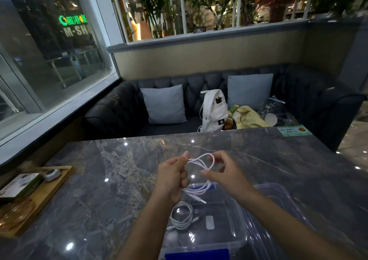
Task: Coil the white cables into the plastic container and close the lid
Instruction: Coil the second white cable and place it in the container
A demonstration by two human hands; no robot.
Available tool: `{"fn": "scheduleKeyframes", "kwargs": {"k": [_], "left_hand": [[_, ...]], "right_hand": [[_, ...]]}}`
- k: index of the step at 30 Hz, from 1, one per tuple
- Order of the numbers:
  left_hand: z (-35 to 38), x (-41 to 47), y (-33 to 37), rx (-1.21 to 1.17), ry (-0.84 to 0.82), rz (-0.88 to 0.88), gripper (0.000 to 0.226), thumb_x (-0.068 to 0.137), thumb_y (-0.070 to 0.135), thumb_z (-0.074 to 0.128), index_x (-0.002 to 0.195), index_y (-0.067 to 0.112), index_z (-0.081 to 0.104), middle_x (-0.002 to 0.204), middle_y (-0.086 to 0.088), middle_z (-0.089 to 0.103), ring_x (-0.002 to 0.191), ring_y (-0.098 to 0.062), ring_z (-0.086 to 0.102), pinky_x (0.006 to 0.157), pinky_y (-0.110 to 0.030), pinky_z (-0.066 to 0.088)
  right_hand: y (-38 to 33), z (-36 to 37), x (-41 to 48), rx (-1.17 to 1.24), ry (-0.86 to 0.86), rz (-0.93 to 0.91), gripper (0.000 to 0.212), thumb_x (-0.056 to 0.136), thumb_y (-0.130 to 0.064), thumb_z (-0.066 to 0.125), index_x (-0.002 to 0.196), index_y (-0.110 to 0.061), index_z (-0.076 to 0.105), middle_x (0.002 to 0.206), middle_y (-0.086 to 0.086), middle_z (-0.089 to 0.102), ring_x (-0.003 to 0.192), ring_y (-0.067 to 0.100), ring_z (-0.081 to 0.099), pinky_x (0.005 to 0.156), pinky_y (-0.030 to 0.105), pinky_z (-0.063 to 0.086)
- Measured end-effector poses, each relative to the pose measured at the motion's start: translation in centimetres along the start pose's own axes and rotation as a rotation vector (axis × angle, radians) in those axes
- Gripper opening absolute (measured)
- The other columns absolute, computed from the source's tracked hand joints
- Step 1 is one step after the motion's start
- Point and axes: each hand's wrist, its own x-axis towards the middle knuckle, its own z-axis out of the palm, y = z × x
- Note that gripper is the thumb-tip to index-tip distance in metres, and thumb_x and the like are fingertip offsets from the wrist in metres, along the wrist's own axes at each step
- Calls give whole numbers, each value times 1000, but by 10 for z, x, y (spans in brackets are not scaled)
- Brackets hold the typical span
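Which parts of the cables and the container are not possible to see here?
Head view: held cable, the stretch in the grip of the left hand, hidden by curled fingers.
Head view: container, near side cut off by the bottom edge.
Head view: small pale item inside it, too blurred to identify.

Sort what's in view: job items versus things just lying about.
Job: loose white cable, held by left hand and right hand; coiled cable inside the plastic container; lid beside it.
Lying about: wooden tray, white backpack, yellow cloth.
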Motion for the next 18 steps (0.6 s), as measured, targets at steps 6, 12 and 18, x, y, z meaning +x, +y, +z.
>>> {"fn": "scheduleKeyframes", "kwargs": {"k": [6, 12, 18], "left_hand": [[10, -5, 1, -13, -83, -23, 26, 92, 12, 53, 69, 2, 61, 37, 9, 27, 28, -1, 22, 26, -12, 22], [0, -1, 13, -3, -54, 22, 32, 91, 11, 53, 60, 8, 59, 38, 9, 25, 28, -1, 20, 27, -11, 20], [-15, 4, 17, 49, -25, 49, 26, 91, 13, 55, 64, 8, 56, 39, 10, 27, 30, -2, 21, 28, -11, 21]], "right_hand": [[0, -2, -1, 205, -240, -47, 24, 78, 3, 55, 93, -16, 57, 60, 0, 58, 54, 12, 57, 51, 22, 47], [4, -23, -1, 117, -331, -4, 26, 79, -25, 70, 87, -2, 62, 46, -9, 42, 39, 4, 32, 38, 16, 24], [8, -51, 9, 29, -24, -73, 13, 81, -11, 66, 69, -13, 70, 47, -12, 60, 41, -5, 46, 42, 5, 35]]}}
